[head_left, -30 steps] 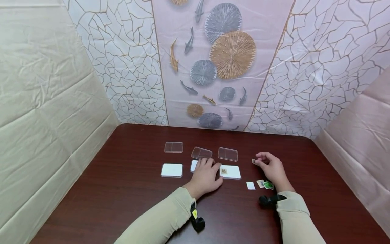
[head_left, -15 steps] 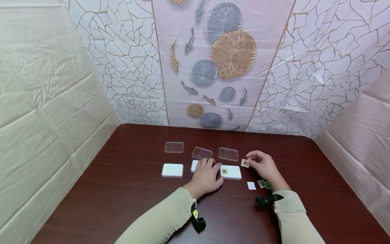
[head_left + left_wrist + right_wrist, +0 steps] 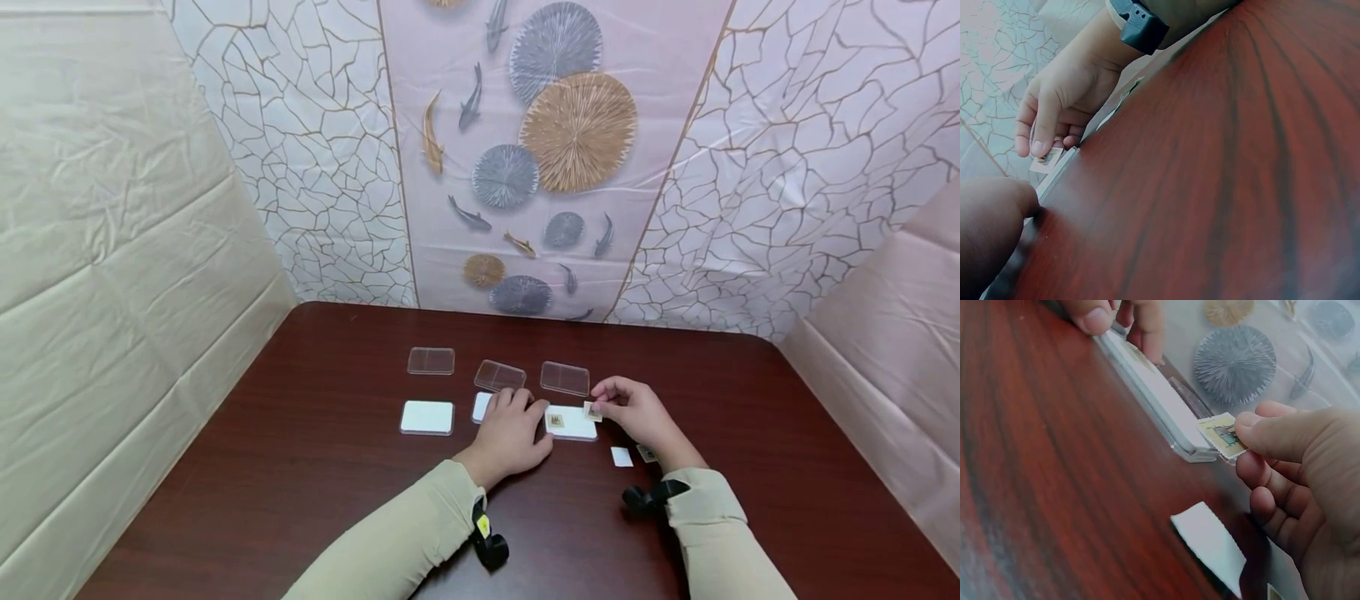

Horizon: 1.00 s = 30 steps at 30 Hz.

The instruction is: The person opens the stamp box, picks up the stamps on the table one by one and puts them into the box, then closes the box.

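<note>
My right hand (image 3: 641,417) pinches a small stamp (image 3: 1222,434) with perforated edges between thumb and forefinger. The stamp is over the right end of a shallow plastic case with a white insert (image 3: 573,427); whether it touches is unclear. Another stamp (image 3: 555,421) lies on the left part of that insert. My left hand (image 3: 506,437) holds the case's left end, thumb at the near edge and forefinger at the far edge. Its palm partly covers a second white-lined case (image 3: 482,406). Near my right wrist lie a white paper square (image 3: 622,457) and a partly hidden stamp (image 3: 647,453).
Clear plastic lids (image 3: 431,361) lie in a row behind the cases, another lid (image 3: 565,378) at its right end. A third white-lined case (image 3: 427,417) is left of my left hand. The brown table (image 3: 300,500) ends at a patterned cloth backdrop (image 3: 517,167).
My right hand has moved left with the pinched stamp, from beyond the right-hand case to over its right end. My left hand has stayed in place.
</note>
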Each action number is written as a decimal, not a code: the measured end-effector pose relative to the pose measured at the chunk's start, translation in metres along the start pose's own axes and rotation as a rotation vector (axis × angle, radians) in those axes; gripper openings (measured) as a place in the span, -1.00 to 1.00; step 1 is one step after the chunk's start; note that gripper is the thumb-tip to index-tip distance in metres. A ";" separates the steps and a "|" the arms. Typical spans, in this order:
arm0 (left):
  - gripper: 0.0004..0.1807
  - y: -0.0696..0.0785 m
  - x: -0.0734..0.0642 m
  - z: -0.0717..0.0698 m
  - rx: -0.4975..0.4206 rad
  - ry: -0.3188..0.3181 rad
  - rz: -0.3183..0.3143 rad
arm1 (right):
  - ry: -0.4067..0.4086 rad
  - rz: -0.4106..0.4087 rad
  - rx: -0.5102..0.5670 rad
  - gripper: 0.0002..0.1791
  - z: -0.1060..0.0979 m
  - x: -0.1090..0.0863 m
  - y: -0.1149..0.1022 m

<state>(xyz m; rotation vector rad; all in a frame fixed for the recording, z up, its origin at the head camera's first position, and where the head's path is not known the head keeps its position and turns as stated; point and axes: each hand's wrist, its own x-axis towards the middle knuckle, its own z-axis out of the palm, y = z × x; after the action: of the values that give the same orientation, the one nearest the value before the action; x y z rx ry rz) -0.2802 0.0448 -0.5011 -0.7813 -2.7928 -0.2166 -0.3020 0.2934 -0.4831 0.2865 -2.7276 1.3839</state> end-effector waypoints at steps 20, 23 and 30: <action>-0.44 -0.007 0.003 0.003 -0.018 0.002 0.021 | 0.002 -0.026 -0.085 -0.87 0.011 0.005 0.004; -0.44 -0.007 0.003 0.002 -0.024 -0.013 0.021 | 0.004 -0.019 -0.082 -0.88 0.012 0.004 0.005; -0.43 -0.010 0.002 -0.001 -0.020 -0.016 0.031 | 0.022 -0.001 -0.067 -0.91 0.015 0.003 0.005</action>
<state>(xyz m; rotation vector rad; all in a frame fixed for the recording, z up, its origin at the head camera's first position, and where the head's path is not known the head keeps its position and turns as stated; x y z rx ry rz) -0.2873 0.0373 -0.5007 -0.8342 -2.7958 -0.2338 -0.3059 0.2836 -0.4953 0.2672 -2.7487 1.2850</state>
